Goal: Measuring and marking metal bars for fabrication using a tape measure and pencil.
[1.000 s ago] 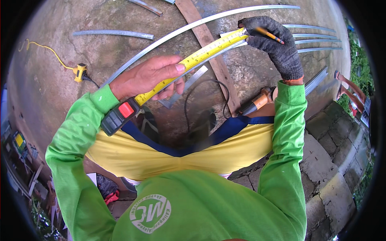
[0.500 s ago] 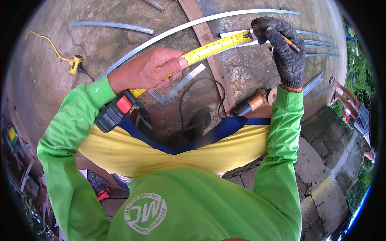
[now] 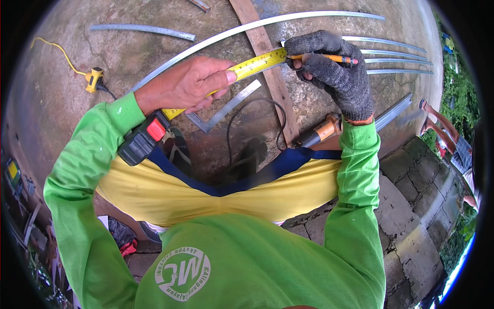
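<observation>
My bare left hand pinches the yellow blade of a tape measure between thumb and fingers. The black case with its red button hangs below my left wrist. The blade stretches rightward to my right hand, which wears a dark grey knit glove with bare fingertips. Between those gloved fingers is an orange pencil, its tip pointing left at the blade. The tape's far end is hidden behind the glove. An L-shaped metal square lies on the ground below the blade.
A wooden plank crosses the concrete under a long curved-looking metal strip. Several more strips lie at the right. An orange angle grinder with a black cord rests near my knee. A yellow extension socket is at the left.
My right hand has moved left along the tape, covering its far end. The pencil has swung from slanting down-right to nearly level, its tip now at the blade. My left hand stays nearly in place.
</observation>
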